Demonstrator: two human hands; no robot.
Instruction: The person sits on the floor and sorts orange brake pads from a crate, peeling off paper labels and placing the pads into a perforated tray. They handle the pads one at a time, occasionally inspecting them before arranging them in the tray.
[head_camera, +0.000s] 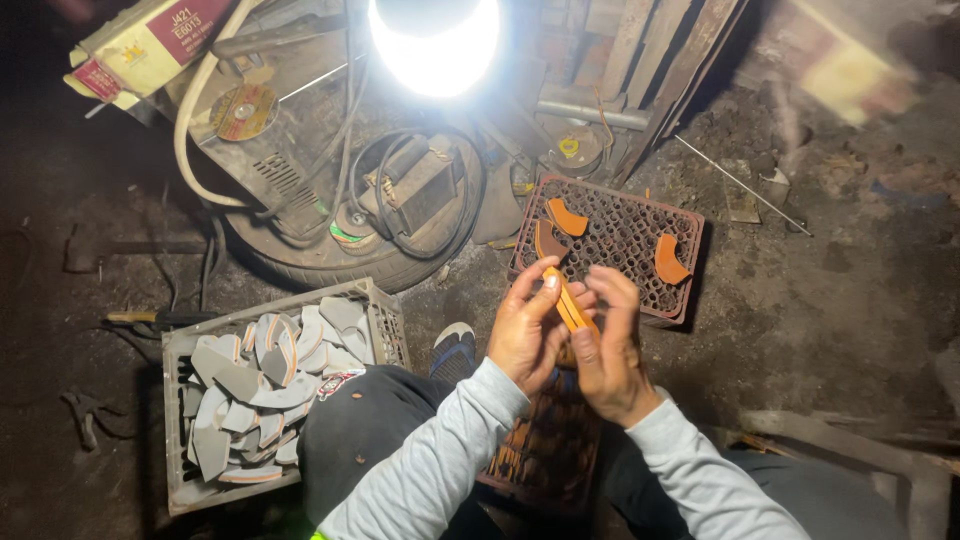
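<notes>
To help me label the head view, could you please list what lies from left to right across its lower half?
Grey crate of curved grey pieces → left hand → orange curved piece held by both hands → right hand.

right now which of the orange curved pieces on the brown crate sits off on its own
The orange piece near the right edge of the brown crate. The other two lie close together toward its left side, above the hands.
</notes>
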